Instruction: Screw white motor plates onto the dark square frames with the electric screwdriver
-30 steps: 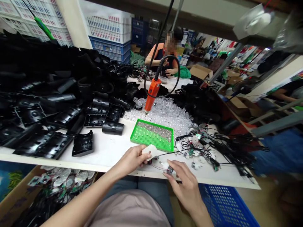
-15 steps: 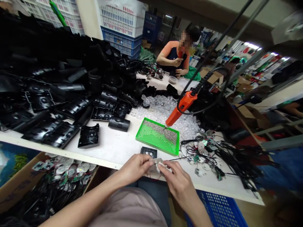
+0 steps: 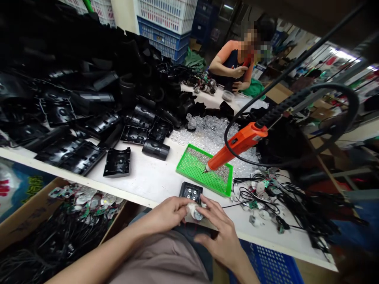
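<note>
Glossy, curved black plastic shells point(image 3: 71, 156) heap up at the left. The left hand point(image 3: 168, 213) pinches a rounded white piece point(image 3: 192, 210) with a metallic end — at the table's point(image 3: 154, 179) front edge, near a squarish black casing point(image 3: 188, 190). A perforated green tray point(image 3: 189, 167) lies beyond. The right hand's point(image 3: 220, 227) fingertips meet the white piece, thumb spread wide — an orange screwdriver point(image 3: 237, 145) slants over the tray, partly hiding it. Thin black cables point(image 3: 299, 201) tangle rightmost.

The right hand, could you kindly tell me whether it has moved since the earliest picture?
Yes: judged against the green tray, the right hand has moved to the left, closer to the left hand.
</note>
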Motion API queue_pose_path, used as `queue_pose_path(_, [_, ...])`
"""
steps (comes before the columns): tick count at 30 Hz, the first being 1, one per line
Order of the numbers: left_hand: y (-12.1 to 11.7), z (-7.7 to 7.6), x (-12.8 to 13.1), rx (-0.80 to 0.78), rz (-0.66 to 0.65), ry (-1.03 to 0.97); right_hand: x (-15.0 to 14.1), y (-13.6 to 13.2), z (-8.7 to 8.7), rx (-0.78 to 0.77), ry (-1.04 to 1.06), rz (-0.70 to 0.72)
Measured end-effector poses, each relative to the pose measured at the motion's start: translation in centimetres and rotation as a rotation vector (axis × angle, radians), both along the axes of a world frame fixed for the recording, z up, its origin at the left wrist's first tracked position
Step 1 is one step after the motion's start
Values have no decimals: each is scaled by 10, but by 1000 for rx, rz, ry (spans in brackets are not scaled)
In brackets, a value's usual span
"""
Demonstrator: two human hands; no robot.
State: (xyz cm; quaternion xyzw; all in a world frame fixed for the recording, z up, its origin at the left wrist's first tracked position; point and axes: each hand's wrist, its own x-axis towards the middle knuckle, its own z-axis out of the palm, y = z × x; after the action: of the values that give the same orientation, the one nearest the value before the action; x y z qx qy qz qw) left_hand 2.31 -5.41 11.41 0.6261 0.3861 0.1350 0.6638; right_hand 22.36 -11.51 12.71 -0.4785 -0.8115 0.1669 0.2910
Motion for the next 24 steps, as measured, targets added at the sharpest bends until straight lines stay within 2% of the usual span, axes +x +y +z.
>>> queue_pose_path(3, [2,-2,-3,-33,-24,3,-9,5,-9,41,-3,-36])
queue_pose_path(10, [11,-11,-8,-152,-23,-39,-14,13,-12,-13,-65,96])
queue_pose_path(14, [12,-17,-8,-178,-27,-97,-15,11,-20,44,-100,54])
queue_pose_path(17, [6,-23,-8,-241,26,-127,-15,6,-27,43,-131,40])
queue_pose_path(21, [-6,-32,-9,-334,83,-140,-15,-3,-32,-67,-156,43])
queue_pose_path(24, [-11,-36,-8,-414,166,-185,-15,-5,-32,-122,-94,14])
